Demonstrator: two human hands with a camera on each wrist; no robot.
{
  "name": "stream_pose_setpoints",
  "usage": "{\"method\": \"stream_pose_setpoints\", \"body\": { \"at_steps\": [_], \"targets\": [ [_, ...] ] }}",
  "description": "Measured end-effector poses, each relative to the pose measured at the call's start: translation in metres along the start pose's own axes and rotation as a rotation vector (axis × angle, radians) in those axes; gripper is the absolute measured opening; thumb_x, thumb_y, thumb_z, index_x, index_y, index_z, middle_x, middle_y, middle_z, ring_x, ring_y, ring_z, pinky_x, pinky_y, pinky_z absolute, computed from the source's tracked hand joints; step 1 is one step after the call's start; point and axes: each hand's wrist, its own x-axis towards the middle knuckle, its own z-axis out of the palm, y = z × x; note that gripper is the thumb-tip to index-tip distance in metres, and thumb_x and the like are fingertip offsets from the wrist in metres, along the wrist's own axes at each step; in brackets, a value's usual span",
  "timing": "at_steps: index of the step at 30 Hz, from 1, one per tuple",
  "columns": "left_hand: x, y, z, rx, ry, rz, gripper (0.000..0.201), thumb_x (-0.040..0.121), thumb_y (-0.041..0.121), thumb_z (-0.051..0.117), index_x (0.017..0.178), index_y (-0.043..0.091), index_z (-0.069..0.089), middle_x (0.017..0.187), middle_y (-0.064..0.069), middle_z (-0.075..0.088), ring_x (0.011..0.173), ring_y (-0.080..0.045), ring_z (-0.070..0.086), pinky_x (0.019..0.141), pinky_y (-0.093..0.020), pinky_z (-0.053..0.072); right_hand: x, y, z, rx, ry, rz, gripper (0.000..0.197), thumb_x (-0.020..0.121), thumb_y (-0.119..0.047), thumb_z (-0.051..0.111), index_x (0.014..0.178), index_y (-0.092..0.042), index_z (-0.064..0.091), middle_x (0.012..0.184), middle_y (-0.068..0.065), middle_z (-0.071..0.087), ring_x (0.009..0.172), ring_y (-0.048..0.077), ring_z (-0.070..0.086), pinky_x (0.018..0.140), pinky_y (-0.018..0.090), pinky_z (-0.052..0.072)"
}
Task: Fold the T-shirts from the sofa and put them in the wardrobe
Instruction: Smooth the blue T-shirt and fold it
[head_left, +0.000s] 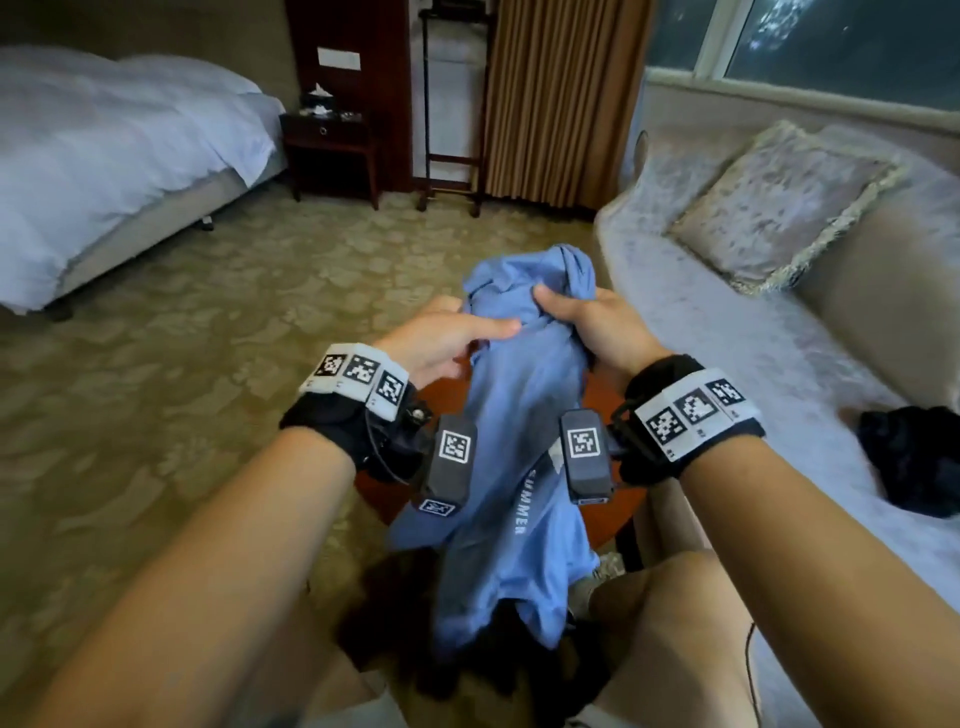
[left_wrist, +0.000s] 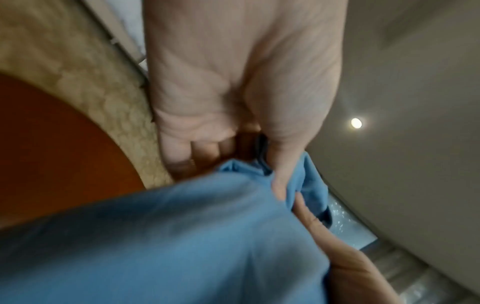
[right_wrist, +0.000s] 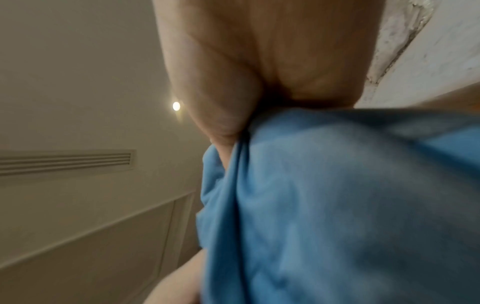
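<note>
T-shirt (head_left: 519, 415) lettering shows only from the head view.

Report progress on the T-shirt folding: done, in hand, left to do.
Done: nothing visibly; no folded shirt or wardrobe is in view. In hand: the blue T-shirt, still bunched and unfolded, gripped near its top by the left hand and right hand. Left: folding it, then the dark garment lying crumpled on the sofa, then putting them away.
</note>
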Motion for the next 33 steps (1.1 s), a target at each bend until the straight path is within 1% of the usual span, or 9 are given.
{"method": "stream_pose_setpoints", "body": {
  "at_steps": [5,10,14,16,21,25,28,31,33],
  "targets": [
    [0.019,0.017,-0.021,-0.121,0.311,0.141,0.027,0.091,-0.007,0.047,0.083,0.015,0.059,0.075,-0.004,0.064,0.052,-0.006,0.064,0.049,-0.022,0.051,0.004,-0.001,-0.016,-0.255,0.024,0.104,0.034,0.066,0.002,0.077,0.098,0.008,0.068,0.090,0.023,0.067,0.081,0.034,0.064,0.083,0.054,0.054],
    [0.041,0.026,-0.039,-0.048,0.427,0.252,0.031,0.089,-0.007,0.049,0.085,0.022,0.059,0.093,-0.012,0.066,0.084,-0.022,0.064,0.068,-0.033,0.053,0.018,-0.013,-0.011,-0.230,0.155,0.150,0.012,0.066,-0.001,0.061,0.062,-0.009,0.054,0.061,0.010,0.049,0.067,0.026,0.048,0.066,0.040,0.038],
    [0.052,0.011,-0.039,0.114,0.262,0.049,0.015,0.087,0.021,0.069,0.099,0.019,0.061,0.106,-0.002,0.063,0.101,-0.021,0.060,0.083,-0.036,0.045,0.036,-0.008,-0.005,-0.041,0.158,0.145,0.009,0.085,-0.015,0.061,0.092,-0.010,0.064,0.078,0.011,0.063,0.069,0.025,0.060,0.061,0.031,0.049],
    [0.048,-0.008,-0.034,0.212,0.095,-0.187,0.060,0.085,0.055,0.063,0.131,0.020,0.052,0.127,0.000,0.056,0.120,-0.021,0.053,0.098,-0.041,0.040,0.043,-0.003,-0.004,0.038,0.180,0.131,0.012,0.098,-0.020,0.053,0.098,-0.013,0.062,0.083,0.008,0.063,0.066,0.019,0.060,0.052,0.025,0.050],
    [0.040,-0.068,-0.015,0.443,-0.260,-0.268,0.049,0.083,0.047,0.068,0.123,0.021,0.060,0.117,0.005,0.062,0.106,-0.015,0.058,0.089,-0.035,0.047,0.055,0.011,-0.006,0.174,0.298,0.047,0.019,0.103,-0.024,0.047,0.102,-0.007,0.055,0.087,0.010,0.062,0.082,0.026,0.065,0.068,0.032,0.054],
    [0.064,-0.095,-0.023,0.711,-0.165,-0.090,0.018,0.080,0.029,0.077,0.079,0.017,0.063,0.085,-0.003,0.066,0.086,-0.023,0.063,0.075,-0.031,0.046,0.066,0.033,-0.039,-0.339,0.589,0.037,0.013,0.095,-0.014,0.050,0.095,-0.003,0.057,0.096,0.016,0.059,0.091,0.027,0.059,0.080,0.030,0.039],
    [0.074,-0.078,-0.024,0.656,-0.108,0.097,0.033,0.087,0.021,0.070,0.069,0.018,0.043,0.066,0.003,0.041,0.062,-0.012,0.041,0.055,-0.021,0.030,0.062,0.049,-0.055,-0.727,0.682,0.309,0.074,0.065,-0.029,0.065,0.132,-0.002,0.048,0.134,0.019,0.048,0.124,0.036,0.047,0.107,0.039,0.038],
    [0.081,-0.046,-0.008,0.603,-0.145,0.348,0.042,0.084,0.012,0.073,0.068,0.021,0.036,0.065,0.006,0.032,0.058,-0.007,0.029,0.052,-0.018,0.027,0.054,0.053,-0.036,-0.855,0.187,0.156,0.125,0.051,-0.029,0.088,0.153,-0.020,0.017,0.153,0.013,0.028,0.142,0.029,0.027,0.115,0.044,0.032],
    [0.086,-0.029,0.002,0.511,-0.191,0.424,0.041,0.076,0.006,0.078,0.072,0.022,0.040,0.069,0.005,0.038,0.064,-0.006,0.035,0.058,-0.017,0.030,0.053,0.054,-0.018,-0.784,-0.139,0.044,0.076,0.059,-0.018,0.090,0.127,-0.018,0.056,0.129,0.006,0.058,0.123,0.017,0.052,0.102,0.032,0.045]
  ]
}}
